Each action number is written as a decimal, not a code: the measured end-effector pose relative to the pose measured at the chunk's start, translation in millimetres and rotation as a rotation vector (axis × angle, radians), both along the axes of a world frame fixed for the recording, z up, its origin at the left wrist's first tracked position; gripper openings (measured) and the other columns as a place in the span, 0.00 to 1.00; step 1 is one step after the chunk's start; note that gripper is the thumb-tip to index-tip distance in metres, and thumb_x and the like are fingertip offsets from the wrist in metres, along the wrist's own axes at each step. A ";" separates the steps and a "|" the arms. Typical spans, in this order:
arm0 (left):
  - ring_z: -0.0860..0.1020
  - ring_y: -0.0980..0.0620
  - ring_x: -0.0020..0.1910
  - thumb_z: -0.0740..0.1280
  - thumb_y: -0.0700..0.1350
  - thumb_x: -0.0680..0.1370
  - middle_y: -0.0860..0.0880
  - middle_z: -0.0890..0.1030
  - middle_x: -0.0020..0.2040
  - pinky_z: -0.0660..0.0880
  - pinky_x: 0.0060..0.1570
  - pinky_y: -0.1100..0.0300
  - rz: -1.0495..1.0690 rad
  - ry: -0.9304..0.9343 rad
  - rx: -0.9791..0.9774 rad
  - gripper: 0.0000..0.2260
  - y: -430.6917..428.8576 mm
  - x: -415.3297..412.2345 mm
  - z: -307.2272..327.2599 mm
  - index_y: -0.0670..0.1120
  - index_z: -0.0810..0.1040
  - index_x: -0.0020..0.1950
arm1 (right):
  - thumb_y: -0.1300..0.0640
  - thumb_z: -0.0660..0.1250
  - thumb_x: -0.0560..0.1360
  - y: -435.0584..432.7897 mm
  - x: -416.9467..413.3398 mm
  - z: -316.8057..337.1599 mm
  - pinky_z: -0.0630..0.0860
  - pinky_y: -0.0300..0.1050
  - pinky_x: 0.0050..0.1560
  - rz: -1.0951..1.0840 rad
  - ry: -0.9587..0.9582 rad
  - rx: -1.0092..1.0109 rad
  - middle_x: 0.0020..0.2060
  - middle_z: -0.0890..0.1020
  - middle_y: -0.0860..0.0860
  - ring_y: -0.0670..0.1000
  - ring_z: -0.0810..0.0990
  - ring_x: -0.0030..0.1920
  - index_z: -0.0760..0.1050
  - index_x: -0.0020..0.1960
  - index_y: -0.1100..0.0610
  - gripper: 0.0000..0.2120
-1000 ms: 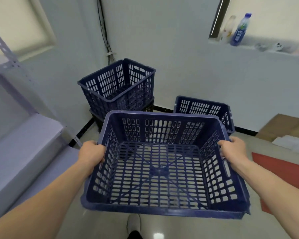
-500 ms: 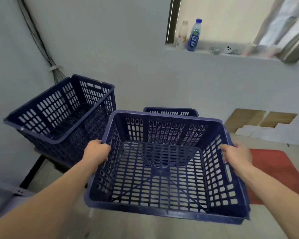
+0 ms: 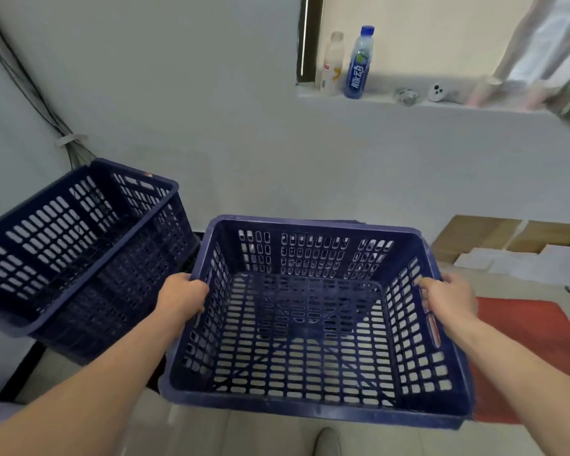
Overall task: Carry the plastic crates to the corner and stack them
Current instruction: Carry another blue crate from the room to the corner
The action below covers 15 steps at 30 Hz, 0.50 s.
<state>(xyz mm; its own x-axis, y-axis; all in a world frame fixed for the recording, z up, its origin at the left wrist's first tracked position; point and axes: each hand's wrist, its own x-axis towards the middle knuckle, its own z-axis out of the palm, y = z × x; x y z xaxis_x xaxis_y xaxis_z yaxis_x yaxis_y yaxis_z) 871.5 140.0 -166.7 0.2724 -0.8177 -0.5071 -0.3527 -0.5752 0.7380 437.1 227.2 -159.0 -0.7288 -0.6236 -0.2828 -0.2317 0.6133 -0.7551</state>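
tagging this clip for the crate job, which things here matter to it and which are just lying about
Part of the job: held blue crate; left hand and right hand gripping its sides; second blue crate by the left wall.

Just lying about: blue bottle and pale bottle on the sill; red mat; cardboard; wall cables.
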 end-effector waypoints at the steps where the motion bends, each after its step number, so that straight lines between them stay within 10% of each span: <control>1: 0.78 0.42 0.36 0.63 0.35 0.74 0.38 0.81 0.41 0.77 0.39 0.49 0.016 0.000 0.009 0.06 -3.8 -8.1 -1.0 0.44 0.77 0.46 | 0.49 0.71 0.71 -9.9 -10.2 -3.1 0.82 0.58 0.51 0.014 -0.007 0.001 0.35 0.86 0.50 0.58 0.85 0.40 0.81 0.46 0.50 0.06; 15: 0.78 0.42 0.34 0.63 0.36 0.67 0.36 0.82 0.39 0.76 0.38 0.50 0.105 0.029 0.046 0.13 -51.5 -75.4 -9.0 0.40 0.81 0.48 | 0.53 0.70 0.74 -109.7 -80.0 -7.1 0.81 0.58 0.53 0.155 0.001 0.010 0.41 0.85 0.52 0.59 0.84 0.43 0.79 0.45 0.51 0.02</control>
<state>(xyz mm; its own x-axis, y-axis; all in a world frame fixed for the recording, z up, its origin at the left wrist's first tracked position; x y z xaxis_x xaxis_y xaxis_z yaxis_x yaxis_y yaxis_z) 796.1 88.6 -175.7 0.3395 -0.7612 -0.5525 -0.2678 -0.6413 0.7191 357.1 117.5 -166.1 -0.6242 -0.7259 -0.2888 -0.3249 0.5773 -0.7491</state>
